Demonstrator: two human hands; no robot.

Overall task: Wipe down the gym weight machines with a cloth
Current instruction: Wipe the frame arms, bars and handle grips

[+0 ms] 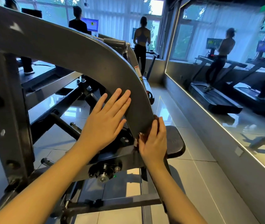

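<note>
On the machine's curved arm (pixel 112 65), left hand (pixel 106 120) lies flat, fingers straight and close; lower down the arm, right hand (pixel 154 141) grips a brown cloth (pixel 145 135) against its edge.

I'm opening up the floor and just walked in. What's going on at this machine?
A person is wiping down a weight machine. Their left hand lies flat, fingers straight, on the machine's curved grey arm. Their right hand holds a dark cloth against the lower edge of that arm. Further back, other people are on treadmills.
</note>
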